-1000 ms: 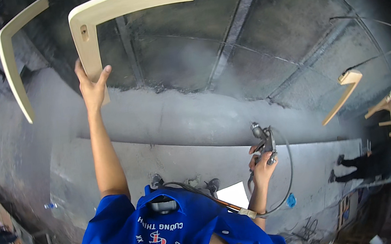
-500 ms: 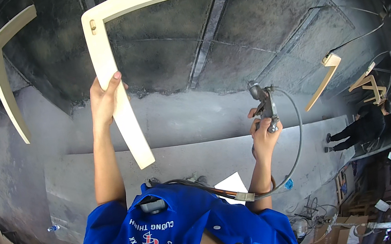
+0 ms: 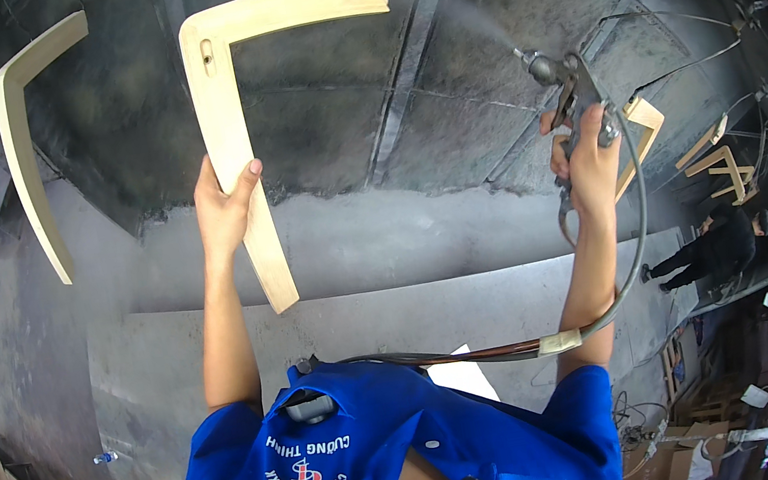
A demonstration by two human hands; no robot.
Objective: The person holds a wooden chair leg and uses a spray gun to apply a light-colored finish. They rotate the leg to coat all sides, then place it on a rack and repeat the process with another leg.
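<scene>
White paper sheet [image 3: 464,377] lies below both hands, near the blue shirt; cardboard boxes [image 3: 676,465] far lower right. Left hand [image 3: 226,209] raised, arm straight, fingers and thumb clamped on the long leg of the L-shaped wooden part [image 3: 234,133]; short leg runs right above the fingertips. Right hand [image 3: 586,165] raised, fingers wrapped on the spray gun [image 3: 570,88], nozzle above the knuckles aimed up-left, mist visible. Hose [image 3: 627,273] loops down from the grip.
</scene>
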